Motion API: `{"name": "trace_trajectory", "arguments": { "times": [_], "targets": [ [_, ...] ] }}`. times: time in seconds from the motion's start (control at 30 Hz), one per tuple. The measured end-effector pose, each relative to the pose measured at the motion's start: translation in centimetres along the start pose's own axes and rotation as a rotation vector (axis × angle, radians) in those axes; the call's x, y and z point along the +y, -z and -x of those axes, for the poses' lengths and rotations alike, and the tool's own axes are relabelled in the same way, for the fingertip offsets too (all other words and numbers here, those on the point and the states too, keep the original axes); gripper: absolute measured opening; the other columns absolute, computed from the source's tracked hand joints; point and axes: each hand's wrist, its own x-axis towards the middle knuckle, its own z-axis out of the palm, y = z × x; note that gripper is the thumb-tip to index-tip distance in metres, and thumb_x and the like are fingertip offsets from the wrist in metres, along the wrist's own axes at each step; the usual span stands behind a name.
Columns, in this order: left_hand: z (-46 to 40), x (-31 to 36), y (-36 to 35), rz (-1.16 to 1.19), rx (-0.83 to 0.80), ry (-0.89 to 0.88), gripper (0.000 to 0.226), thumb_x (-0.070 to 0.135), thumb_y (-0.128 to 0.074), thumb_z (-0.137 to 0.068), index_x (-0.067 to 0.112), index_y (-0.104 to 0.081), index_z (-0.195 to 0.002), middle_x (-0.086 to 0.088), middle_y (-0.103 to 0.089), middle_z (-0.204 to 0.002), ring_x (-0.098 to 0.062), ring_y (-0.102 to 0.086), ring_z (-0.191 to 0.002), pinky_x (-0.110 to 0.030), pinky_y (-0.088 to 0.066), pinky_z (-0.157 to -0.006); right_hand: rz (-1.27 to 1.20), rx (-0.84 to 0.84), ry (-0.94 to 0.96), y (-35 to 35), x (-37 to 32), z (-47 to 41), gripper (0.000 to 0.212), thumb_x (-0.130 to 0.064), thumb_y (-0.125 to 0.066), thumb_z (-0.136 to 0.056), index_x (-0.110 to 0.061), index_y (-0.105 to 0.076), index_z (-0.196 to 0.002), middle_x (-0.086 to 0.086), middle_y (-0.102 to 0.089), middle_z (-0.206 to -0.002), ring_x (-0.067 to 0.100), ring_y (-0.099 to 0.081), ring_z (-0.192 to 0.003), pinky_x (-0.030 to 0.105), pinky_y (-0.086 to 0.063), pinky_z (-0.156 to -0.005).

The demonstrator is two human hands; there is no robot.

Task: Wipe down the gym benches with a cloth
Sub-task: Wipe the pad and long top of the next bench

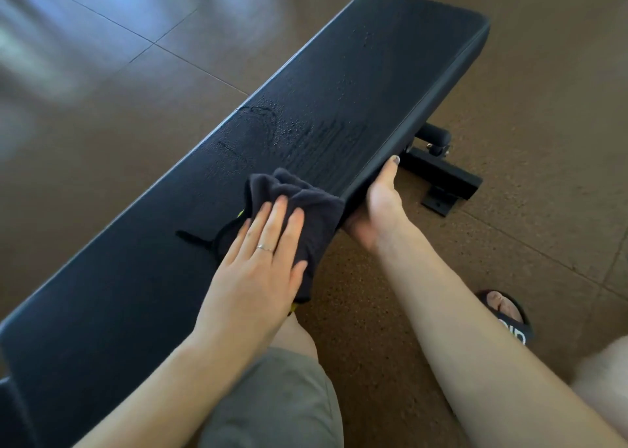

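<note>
A long black padded gym bench runs from lower left to upper right, with water droplets and wet streaks near its middle. A dark grey cloth lies bunched on the pad and hangs over its near edge. My left hand lies flat on the cloth with fingers spread, a ring on one finger. My right hand grips the bench's near side edge just right of the cloth, thumb on the pad's rim. A thin black strap and a bit of yellow peek out from under the cloth.
The black metal bench foot sticks out on the floor below the pad at right. Brown speckled rubber floor tiles surround the bench. My knee in grey shorts and a foot in a black slide sandal are close to the bench.
</note>
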Motion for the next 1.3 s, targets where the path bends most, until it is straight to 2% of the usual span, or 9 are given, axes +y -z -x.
{"name": "trace_trajectory", "arguments": {
  "times": [0.13,0.27,0.5,0.67,0.9,1.0,1.1,1.23,1.3],
  "targets": [
    [-1.1,0.0,0.0,0.01,-0.005,0.058,0.063,0.04,-0.029,-0.105,0.008,-0.028,-0.159,-0.015,-0.025,-0.166,-0.032,-0.025,-0.153,-0.043,-0.02,-0.124,0.008,0.138,0.073,-1.0,0.6,0.0,0.074,-0.072,-0.032,-0.101,-0.023,-0.035,-0.157,0.013,-0.055,-0.148,0.035,-0.056,-0.131,0.058,-0.045,-0.112],
    [-7.5,1.6,0.0,0.112,0.014,0.111,0.062,0.044,-0.02,-0.107,0.015,-0.018,-0.162,-0.01,-0.015,-0.17,-0.027,-0.012,-0.157,-0.037,-0.006,-0.124,0.118,0.2,0.135,-1.4,0.9,0.3,0.073,-0.07,-0.026,-0.103,-0.02,-0.043,-0.153,0.011,-0.06,-0.14,0.027,-0.057,-0.11,0.043,-0.044,-0.097],
    [-1.9,-0.3,0.2,0.089,-0.008,0.003,0.061,0.04,-0.029,-0.107,0.014,-0.022,-0.162,-0.009,-0.017,-0.17,-0.023,-0.014,-0.157,-0.039,-0.014,-0.127,0.049,0.195,0.223,-1.9,1.9,0.5,0.071,-0.075,-0.031,-0.099,-0.025,-0.052,-0.145,0.005,-0.066,-0.133,0.03,-0.062,-0.119,0.051,-0.048,-0.111],
    [-0.3,-1.8,0.4,0.119,-0.018,0.008,0.061,0.043,-0.027,-0.107,0.019,-0.019,-0.163,-0.003,-0.013,-0.17,-0.017,-0.006,-0.158,-0.035,-0.006,-0.127,0.006,0.255,0.28,-2.6,2.9,0.2,0.077,-0.074,-0.028,-0.094,-0.022,-0.055,-0.145,0.001,-0.065,-0.134,0.028,-0.061,-0.122,0.046,-0.045,-0.114],
    [-9.3,0.2,0.3,0.199,-0.015,0.061,0.058,0.04,-0.021,-0.11,0.019,-0.012,-0.164,-0.005,-0.006,-0.171,-0.021,-0.002,-0.158,-0.033,0.002,-0.125,0.113,0.344,0.262,-2.5,2.1,0.9,0.057,-0.058,-0.025,-0.108,-0.017,-0.056,-0.133,0.007,-0.067,-0.12,0.027,-0.063,-0.11,0.04,-0.05,-0.097],
    [-5.1,-1.1,0.8,0.209,-0.019,-0.012,0.059,0.044,-0.019,-0.109,0.022,-0.012,-0.164,0.001,-0.004,-0.171,-0.014,0.002,-0.158,-0.03,0.004,-0.126,0.032,0.324,0.295,-2.9,2.6,1.1,0.068,-0.07,-0.027,-0.092,-0.02,-0.065,-0.118,0.006,-0.069,-0.122,0.03,-0.063,-0.113,0.048,-0.047,-0.109],
    [-1.7,-2.2,0.8,0.221,-0.039,-0.004,0.061,0.047,-0.016,-0.106,0.028,-0.013,-0.163,0.009,-0.001,-0.169,-0.008,0.004,-0.157,-0.027,0.005,-0.126,-0.015,0.365,0.289,-2.8,3.2,-0.6,0.081,-0.072,-0.028,-0.081,-0.019,-0.065,-0.13,0.003,-0.069,-0.125,0.031,-0.063,-0.116,0.048,-0.046,-0.111],
    [-5.8,-2.2,0.3,0.203,-0.005,0.024,0.061,0.046,-0.013,-0.105,0.026,-0.019,-0.162,0.002,-0.013,-0.17,-0.015,-0.008,-0.157,-0.033,-0.003,-0.127,0.039,0.402,0.285,-3.2,2.9,0.6,0.061,-0.061,-0.028,-0.1,-0.019,-0.066,-0.119,0.005,-0.07,-0.119,0.03,-0.064,-0.112,0.048,-0.047,-0.109],
    [-9.1,-2.7,0.2,0.206,-0.018,0.05,0.058,0.044,-0.016,-0.108,0.026,-0.015,-0.163,0.001,-0.011,-0.171,-0.018,-0.008,-0.158,-0.034,-0.003,-0.127,0.051,0.39,0.266,-3.2,2.8,0.8,0.057,-0.059,-0.028,-0.104,-0.019,-0.062,-0.127,0.005,-0.067,-0.12,0.029,-0.062,-0.111,0.048,-0.047,-0.108]
  ]
}}
